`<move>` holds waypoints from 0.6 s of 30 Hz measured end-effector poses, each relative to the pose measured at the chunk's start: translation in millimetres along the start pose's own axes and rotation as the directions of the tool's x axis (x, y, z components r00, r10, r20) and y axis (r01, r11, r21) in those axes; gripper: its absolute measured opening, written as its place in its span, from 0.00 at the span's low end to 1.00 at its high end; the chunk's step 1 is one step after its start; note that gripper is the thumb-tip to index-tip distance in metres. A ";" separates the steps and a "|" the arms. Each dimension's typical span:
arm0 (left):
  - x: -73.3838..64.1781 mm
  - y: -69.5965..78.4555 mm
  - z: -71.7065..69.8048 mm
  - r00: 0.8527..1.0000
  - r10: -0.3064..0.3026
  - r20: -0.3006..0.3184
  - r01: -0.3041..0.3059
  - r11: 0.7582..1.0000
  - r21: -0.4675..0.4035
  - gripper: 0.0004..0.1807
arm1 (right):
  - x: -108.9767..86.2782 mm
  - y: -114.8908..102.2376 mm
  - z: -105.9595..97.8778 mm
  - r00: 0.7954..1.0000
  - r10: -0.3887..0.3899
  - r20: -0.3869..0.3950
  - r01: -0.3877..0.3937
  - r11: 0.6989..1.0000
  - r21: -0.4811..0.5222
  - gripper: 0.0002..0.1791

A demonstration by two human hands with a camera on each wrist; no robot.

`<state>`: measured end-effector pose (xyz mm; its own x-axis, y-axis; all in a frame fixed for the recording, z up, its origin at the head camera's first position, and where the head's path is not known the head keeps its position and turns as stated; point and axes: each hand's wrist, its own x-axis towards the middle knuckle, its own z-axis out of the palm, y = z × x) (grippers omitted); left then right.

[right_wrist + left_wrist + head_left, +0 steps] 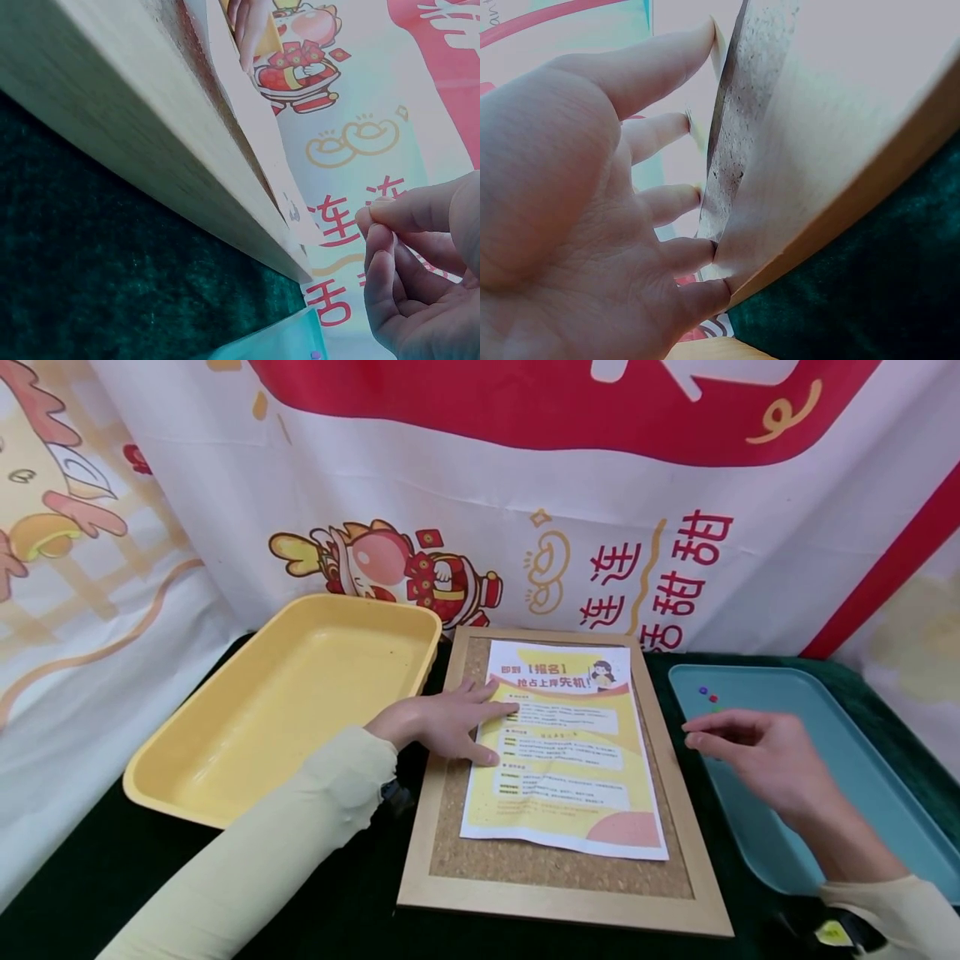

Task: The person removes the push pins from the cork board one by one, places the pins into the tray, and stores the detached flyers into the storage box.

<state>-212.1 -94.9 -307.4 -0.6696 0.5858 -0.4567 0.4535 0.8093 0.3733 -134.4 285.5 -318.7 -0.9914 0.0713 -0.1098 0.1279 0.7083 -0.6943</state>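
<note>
A yellow printed sheet (558,760) lies on a wood-framed cork board (448,852). My left hand (450,722) rests with spread fingers on the sheet's left edge; in the left wrist view the fingertips (679,196) touch down along that edge. To the right of the board, my right hand (765,760) hovers over the near-left side of a blue tray (832,777). Its thumb and index finger (420,208) meet in a pinch on what seems a tiny push pin, mostly hidden by the fingertips. A blue pin (702,691) and a red pin (713,698) lie in the tray.
A yellow tray (285,693) stands left of the board, partly behind my left forearm. Dark green cloth (337,893) covers the table. Behind it hangs a printed white and red cloth (420,468), close to the board's far edge.
</note>
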 end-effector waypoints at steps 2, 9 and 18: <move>-0.3 0.7 0.0 1.000 -0.002 -0.002 0.002 1.000 -0.003 0.46 | 0.5 -0.1 0.1 1.000 0.006 -0.005 -0.006 1.000 0.004 0.25; -0.7 0.7 0.4 1.000 -0.005 -0.005 0.005 1.000 -0.003 0.46 | 6.2 0.4 -3.2 0.999 0.038 -0.027 -0.037 0.999 0.009 0.25; -1.8 1.1 -0.7 1.000 -0.014 0.001 0.014 1.000 0.001 0.46 | 18.8 1.4 -8.9 0.995 0.087 -0.041 -0.086 0.996 0.032 0.26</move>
<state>-210.8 -95.2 -305.6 -0.6749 0.5748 -0.4627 0.4449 0.8172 0.3663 -153.1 294.1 -315.3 -0.9768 0.1618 -0.1404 0.2134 0.6769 -0.7045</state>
